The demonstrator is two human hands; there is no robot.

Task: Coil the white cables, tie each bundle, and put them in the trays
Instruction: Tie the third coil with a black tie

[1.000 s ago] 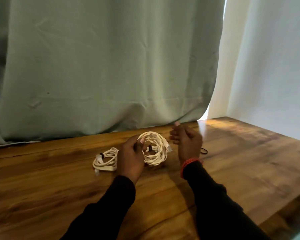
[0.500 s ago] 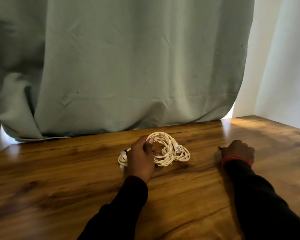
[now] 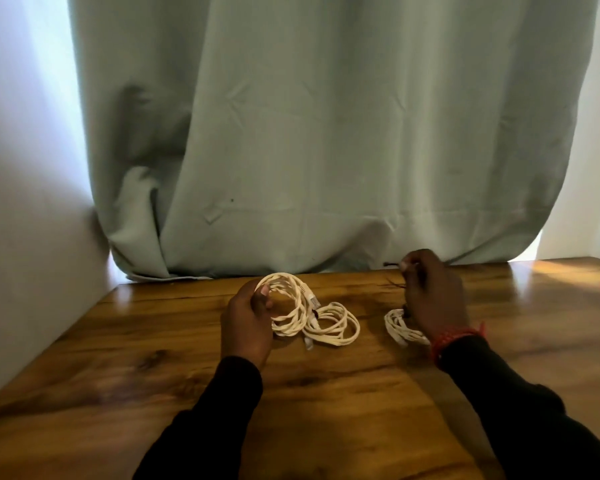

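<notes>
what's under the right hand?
A small white cable bundle lies on the wooden table partly beneath the right hand. Its right part is covered by the hand and wrist, so whether it is tied cannot be told.

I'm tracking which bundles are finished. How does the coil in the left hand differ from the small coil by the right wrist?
The held coil is larger and looser, lifted in the left hand; the small coil lies on the table, partly hidden by the right hand. A dark tie seems to show on the small coil, none on the held one. Both are white cable.
</notes>
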